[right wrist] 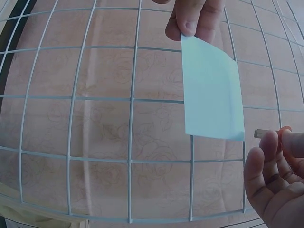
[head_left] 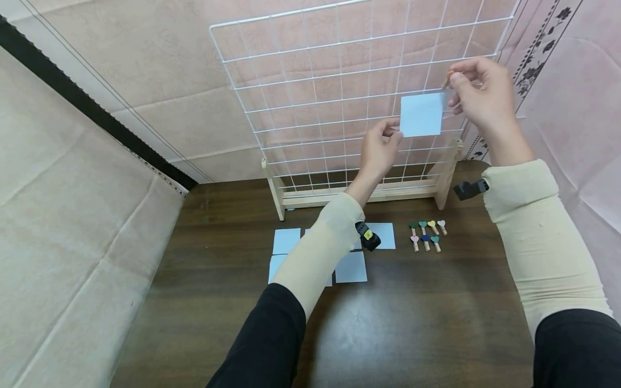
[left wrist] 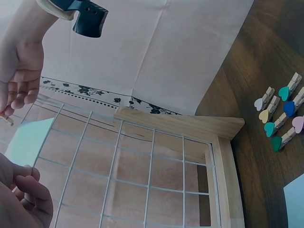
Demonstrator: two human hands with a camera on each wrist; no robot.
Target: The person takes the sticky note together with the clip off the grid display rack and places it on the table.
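Observation:
A light blue square paper (head_left: 421,115) is held up against the white wire grid (head_left: 310,102). My left hand (head_left: 380,148) pinches the paper by its left edge, thumb in front. In the right wrist view the paper (right wrist: 213,90) bows slightly and overlaps several wires. My right hand (head_left: 482,94) is just right of the paper and pinches a small wooden clothespin (right wrist: 260,133). An orange piece shows on the clothespin between thumb and finger. Its wooden tip points toward the paper's edge, with a gap between them in the right wrist view.
The grid stands in a wooden base (head_left: 359,195) on the dark brown table (head_left: 218,323). Several heart clothespins (head_left: 426,237) lie in two rows at the right. Several blue papers (head_left: 351,268) lie beneath my left forearm. Pale cloth (head_left: 145,64) hangs behind and at the sides.

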